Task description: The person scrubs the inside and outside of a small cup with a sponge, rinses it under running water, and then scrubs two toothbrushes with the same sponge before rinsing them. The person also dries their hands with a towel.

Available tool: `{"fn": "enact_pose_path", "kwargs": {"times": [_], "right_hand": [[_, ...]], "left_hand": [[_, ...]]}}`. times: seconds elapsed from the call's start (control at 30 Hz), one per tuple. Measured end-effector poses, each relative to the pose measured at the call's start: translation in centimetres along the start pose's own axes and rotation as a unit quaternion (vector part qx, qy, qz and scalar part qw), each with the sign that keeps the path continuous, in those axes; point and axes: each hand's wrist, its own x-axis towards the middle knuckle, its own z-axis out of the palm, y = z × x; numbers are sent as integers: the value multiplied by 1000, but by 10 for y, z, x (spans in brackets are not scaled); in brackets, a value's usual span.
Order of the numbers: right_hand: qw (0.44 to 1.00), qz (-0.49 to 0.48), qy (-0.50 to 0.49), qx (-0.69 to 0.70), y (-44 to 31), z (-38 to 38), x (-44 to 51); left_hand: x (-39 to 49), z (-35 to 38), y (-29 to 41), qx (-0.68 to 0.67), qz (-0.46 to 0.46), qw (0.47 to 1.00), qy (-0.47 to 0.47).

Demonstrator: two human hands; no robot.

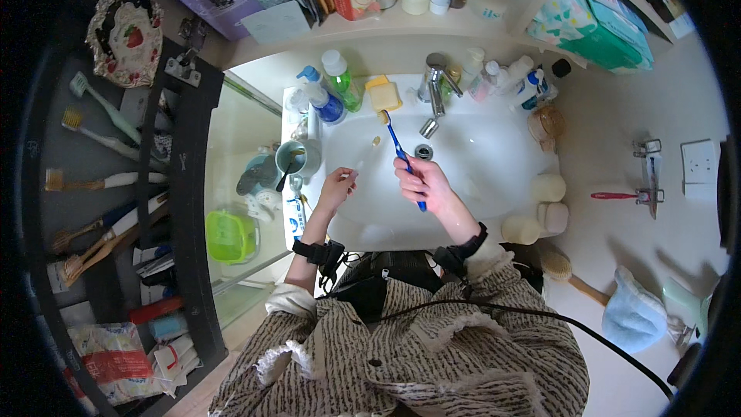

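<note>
My right hand (427, 184) grips a blue toothbrush (396, 142) over the white washbasin (370, 223). The brush head points away from me, towards a pale yellow bar of soap (383, 95) on the basin's back ledge. My left hand (340, 188) hovers over the basin's left side with its fingers curled; whether something small is between the fingertips is unclear. A small yellowish piece (376, 141) lies on the basin wall, left of the toothbrush. Behind my right hand, the drain (424, 152) lies below the metal faucet (434, 84).
Left of my left hand stand a pale green cup (291, 156) and a toothpaste tube (296, 214). Pump bottles (327, 105) and a green bottle (343, 78) crowd the back left corner. Several bottles (524, 90) and round pale objects (548, 187) line the right rim.
</note>
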Motion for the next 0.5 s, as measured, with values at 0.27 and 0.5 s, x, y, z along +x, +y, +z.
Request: {"fn": "enact_pose_path", "kwargs": {"times": [0.27,0.5], "right_hand": [[917,-128,208,-315,-31,42,-57],[666,-226,406,-583,-103,30,-30]], "left_hand": [[11,32,-4,18,27,997,-64],[20,51,-5,42,14,995,-93]]}}
